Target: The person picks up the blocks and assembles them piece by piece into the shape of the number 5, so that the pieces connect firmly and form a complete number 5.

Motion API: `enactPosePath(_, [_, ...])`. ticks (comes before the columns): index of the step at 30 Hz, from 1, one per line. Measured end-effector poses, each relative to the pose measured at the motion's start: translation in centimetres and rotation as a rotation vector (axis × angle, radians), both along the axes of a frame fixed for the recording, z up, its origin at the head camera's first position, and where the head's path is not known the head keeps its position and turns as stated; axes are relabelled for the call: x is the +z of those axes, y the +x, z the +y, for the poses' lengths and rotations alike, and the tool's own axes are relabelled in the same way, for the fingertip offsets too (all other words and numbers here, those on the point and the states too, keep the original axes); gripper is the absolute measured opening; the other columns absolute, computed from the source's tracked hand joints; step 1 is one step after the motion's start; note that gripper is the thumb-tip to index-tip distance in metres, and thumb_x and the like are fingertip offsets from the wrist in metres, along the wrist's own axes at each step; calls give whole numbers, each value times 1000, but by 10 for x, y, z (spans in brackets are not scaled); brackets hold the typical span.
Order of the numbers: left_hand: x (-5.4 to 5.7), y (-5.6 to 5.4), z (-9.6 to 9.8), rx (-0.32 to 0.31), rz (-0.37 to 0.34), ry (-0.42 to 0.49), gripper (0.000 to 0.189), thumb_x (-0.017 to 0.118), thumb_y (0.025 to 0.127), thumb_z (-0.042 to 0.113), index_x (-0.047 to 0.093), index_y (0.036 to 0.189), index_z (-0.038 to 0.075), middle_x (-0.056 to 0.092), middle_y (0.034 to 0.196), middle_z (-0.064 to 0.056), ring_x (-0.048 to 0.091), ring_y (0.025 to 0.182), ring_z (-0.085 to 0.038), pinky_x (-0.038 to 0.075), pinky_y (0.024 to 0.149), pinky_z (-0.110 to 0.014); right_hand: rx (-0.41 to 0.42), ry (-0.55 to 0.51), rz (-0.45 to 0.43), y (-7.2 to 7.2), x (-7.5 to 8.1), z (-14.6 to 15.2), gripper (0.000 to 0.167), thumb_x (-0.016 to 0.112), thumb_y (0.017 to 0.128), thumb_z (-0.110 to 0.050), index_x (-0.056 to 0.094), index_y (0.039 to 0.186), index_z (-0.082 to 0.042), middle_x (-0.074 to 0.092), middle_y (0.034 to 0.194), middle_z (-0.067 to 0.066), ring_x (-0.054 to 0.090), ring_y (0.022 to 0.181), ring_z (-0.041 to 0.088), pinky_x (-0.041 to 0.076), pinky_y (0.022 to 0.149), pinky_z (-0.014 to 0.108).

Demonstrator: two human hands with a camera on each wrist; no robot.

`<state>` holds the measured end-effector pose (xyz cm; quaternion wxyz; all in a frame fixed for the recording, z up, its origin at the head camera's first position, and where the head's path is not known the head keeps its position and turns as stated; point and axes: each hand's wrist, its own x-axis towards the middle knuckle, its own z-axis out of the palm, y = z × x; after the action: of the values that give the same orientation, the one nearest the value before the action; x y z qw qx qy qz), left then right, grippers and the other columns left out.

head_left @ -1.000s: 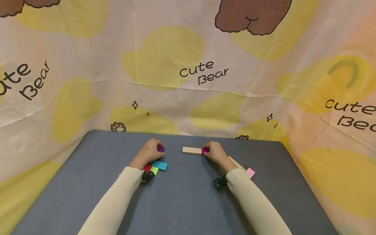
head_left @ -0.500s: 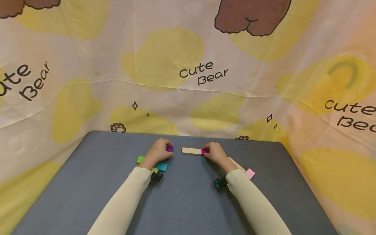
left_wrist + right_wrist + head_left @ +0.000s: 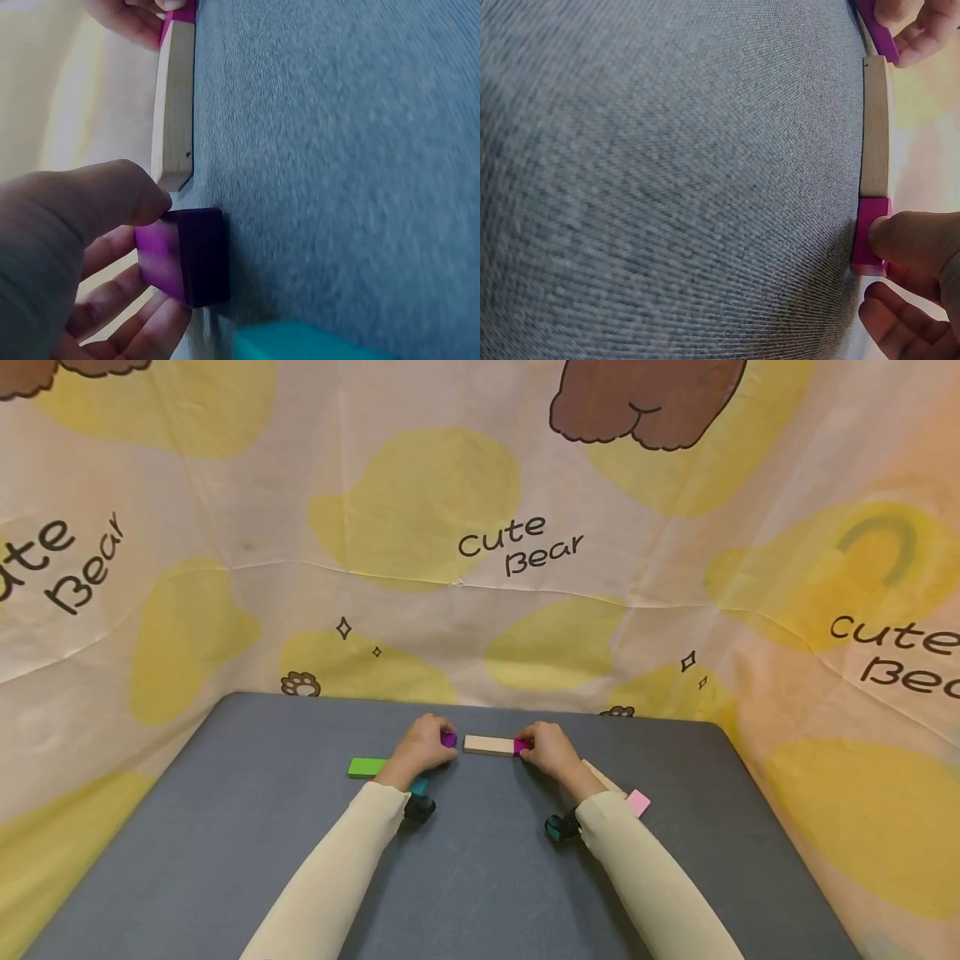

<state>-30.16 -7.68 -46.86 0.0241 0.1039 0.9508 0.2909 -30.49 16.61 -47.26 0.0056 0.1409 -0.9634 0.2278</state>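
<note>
My left hand (image 3: 426, 747) pinches a purple block (image 3: 187, 259) between thumb and fingers, just left of a plain wooden block (image 3: 489, 745). A narrow gap shows between the purple block and the wooden block's left end in the left wrist view. At the wooden block's other end, my right hand (image 3: 552, 750) grips a magenta block (image 3: 868, 232) with thumb and fingers. The magenta block stands end to end with the wooden one, both low on the grey table (image 3: 480, 860).
Under and beside the left forearm lie a green block (image 3: 367, 767) and a blue block (image 3: 418, 787). Beyond the right wrist are another plain wooden block (image 3: 602, 775) and a pink block (image 3: 638, 802). A printed cloth (image 3: 420, 510) hangs behind the table's far edge.
My left hand has moved right with the purple block, closer to the wooden block, uncovering the green block and covering the red one. My right hand has stayed in place on the magenta block.
</note>
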Motion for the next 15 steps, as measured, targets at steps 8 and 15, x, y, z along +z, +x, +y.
enactPosePath(8, [-6, -5, 7, -2, -18, 17, 31, 76, 78, 19, 71, 106, 7, 61, 104, -12, 55, 91, -23, 50, 82, -39, 12, 3, 9, 1, 0, 0, 21, 73, 81, -4, 75, 103, -5, 71, 102, 11, 65, 90, 23, 54, 78, 38])
enactPosePath(15, [-9, -6, 9, 11, -31, 27, 31, 75, 78, 21, 71, 107, 8, 60, 104, -12, 55, 91, -23, 51, 83, -39, 17, 4, 15, 0, -1, -1, 21, 72, 82, -4, 75, 103, -4, 72, 101, 12, 66, 89, 23, 54, 78, 38])
